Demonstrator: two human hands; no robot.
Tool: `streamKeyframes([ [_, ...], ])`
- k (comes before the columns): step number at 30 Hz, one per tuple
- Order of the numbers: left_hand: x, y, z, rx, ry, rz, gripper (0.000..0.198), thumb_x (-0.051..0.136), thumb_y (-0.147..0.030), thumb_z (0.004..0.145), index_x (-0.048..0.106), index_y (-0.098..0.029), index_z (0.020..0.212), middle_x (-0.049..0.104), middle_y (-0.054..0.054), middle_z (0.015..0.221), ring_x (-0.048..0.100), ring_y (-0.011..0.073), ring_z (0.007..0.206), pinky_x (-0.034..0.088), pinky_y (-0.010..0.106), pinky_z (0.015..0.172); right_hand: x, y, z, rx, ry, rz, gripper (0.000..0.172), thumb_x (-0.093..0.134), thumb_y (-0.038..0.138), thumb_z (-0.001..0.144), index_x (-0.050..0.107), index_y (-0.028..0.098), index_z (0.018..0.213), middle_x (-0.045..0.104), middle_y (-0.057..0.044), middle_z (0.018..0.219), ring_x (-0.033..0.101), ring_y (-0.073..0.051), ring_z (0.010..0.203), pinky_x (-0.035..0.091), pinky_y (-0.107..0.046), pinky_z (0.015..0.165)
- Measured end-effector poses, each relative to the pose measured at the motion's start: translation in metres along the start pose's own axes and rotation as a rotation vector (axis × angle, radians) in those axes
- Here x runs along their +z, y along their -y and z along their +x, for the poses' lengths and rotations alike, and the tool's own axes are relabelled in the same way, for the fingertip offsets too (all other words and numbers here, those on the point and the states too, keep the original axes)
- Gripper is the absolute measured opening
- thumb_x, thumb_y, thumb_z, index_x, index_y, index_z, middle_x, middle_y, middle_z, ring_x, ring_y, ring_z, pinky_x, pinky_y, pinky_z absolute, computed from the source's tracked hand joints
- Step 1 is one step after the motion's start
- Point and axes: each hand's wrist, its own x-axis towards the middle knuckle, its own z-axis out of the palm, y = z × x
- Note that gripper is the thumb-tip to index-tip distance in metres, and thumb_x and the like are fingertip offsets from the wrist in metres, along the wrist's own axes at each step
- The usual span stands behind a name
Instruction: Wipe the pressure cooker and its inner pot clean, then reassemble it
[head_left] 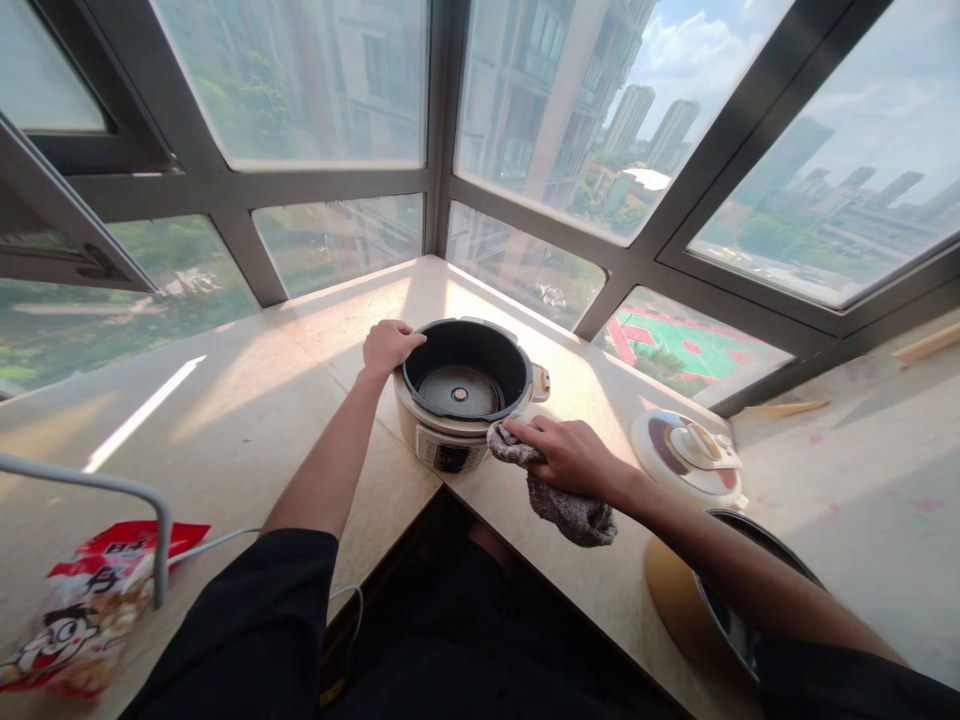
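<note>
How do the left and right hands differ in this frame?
The left hand is empty and curls over the left rim of the cooker; the right hand holds a grey cloth. The left hand sits on top, the right hand lower, at the near right side. Both are at the same open cooker.

Snack bag [82, 610], lid [688, 455], inner pot [675, 600]

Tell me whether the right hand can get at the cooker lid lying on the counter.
Probably yes. The lid lies on the counter just right of the right hand, with only bare counter between. The hand does hold a grey cloth against the cooker, so its grip is taken.
</note>
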Motion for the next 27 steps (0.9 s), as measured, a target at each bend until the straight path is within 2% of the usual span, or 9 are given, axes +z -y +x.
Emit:
streamKeyframes([
  [5, 0.000, -0.001, -0.001, 0.003, -0.003, 0.009, 0.027, 0.072, -0.045, 0.072, 0.081, -0.023, 0.085, 0.078, 0.007, 0.088, 0.071, 0.0269, 0.089, 0.053, 0.033, 0.077, 0.008, -0.016, 0.004, -0.025, -0.035, 0.043, 0.064, 0.057, 0.033, 0.089, 0.045, 0.032, 0.152, 0.070, -0.010, 0.119, 0.068, -0.027, 0.095, 0.042, -0.032, 0.074],
  [10, 0.000, -0.001, -0.001, -0.003, -0.011, 0.018, 0.028, 0.073, -0.045, 0.071, 0.081, -0.023, 0.087, 0.078, 0.007, 0.088, 0.071, 0.0268, 0.089, 0.052, 0.033, 0.076, 0.019, -0.039, 0.011, -0.091, -0.076, -0.009, 0.067, 0.057, 0.024, 0.082, 0.049, 0.032, 0.149, 0.071, -0.008, 0.114, 0.067, -0.026, 0.093, 0.039, -0.031, 0.070],
  [14, 0.000, -0.001, 0.000, -0.008, -0.008, 0.020, 0.030, 0.073, -0.045, 0.071, 0.081, -0.022, 0.088, 0.078, 0.007, 0.088, 0.071, 0.0263, 0.088, 0.051, 0.032, 0.075, 0.023, -0.057, 0.020, -0.131, -0.112, -0.039, 0.066, 0.056, 0.023, 0.081, 0.052, 0.033, 0.146, 0.070, -0.007, 0.120, 0.067, -0.025, 0.092, 0.038, -0.031, 0.070],
  [18, 0.001, 0.001, 0.001, 0.016, -0.007, 0.022, 0.031, 0.071, -0.045, 0.072, 0.081, -0.020, 0.088, 0.078, 0.007, 0.088, 0.071, 0.0257, 0.087, 0.051, 0.032, 0.075, 0.020, -0.069, 0.029, -0.076, -0.112, -0.121, 0.062, 0.055, 0.024, 0.083, 0.053, 0.032, 0.144, 0.072, -0.009, 0.118, 0.067, -0.025, 0.089, 0.036, -0.030, 0.066],
  [21, 0.001, 0.002, 0.002, 0.026, -0.013, 0.019, 0.033, 0.072, -0.046, 0.071, 0.081, -0.019, 0.087, 0.078, 0.008, 0.087, 0.070, 0.0257, 0.086, 0.050, 0.032, 0.075, 0.010, -0.069, 0.033, -0.022, -0.086, -0.220, 0.053, 0.052, 0.023, 0.087, 0.056, 0.026, 0.140, 0.072, -0.013, 0.112, 0.068, -0.027, 0.083, 0.035, -0.031, 0.063],
  [24, 0.002, 0.003, 0.003, 0.025, -0.020, 0.005, 0.035, 0.072, -0.047, 0.070, 0.081, -0.018, 0.088, 0.078, 0.008, 0.087, 0.070, 0.0258, 0.086, 0.050, 0.032, 0.075, -0.004, -0.067, 0.031, 0.129, -0.104, -0.266, 0.039, 0.046, 0.018, 0.091, 0.064, 0.018, 0.126, 0.072, -0.018, 0.107, 0.069, -0.028, 0.079, 0.036, -0.032, 0.062],
  [27, 0.002, 0.005, 0.004, 0.029, -0.022, -0.004, 0.036, 0.072, -0.048, 0.069, 0.081, -0.018, 0.087, 0.078, 0.009, 0.087, 0.070, 0.0261, 0.086, 0.049, 0.032, 0.075, -0.018, -0.076, 0.025, 0.307, -0.123, -0.242, 0.032, 0.045, 0.019, 0.092, 0.067, 0.015, 0.115, 0.072, -0.019, 0.103, 0.071, -0.031, 0.083, 0.039, -0.032, 0.064],
])
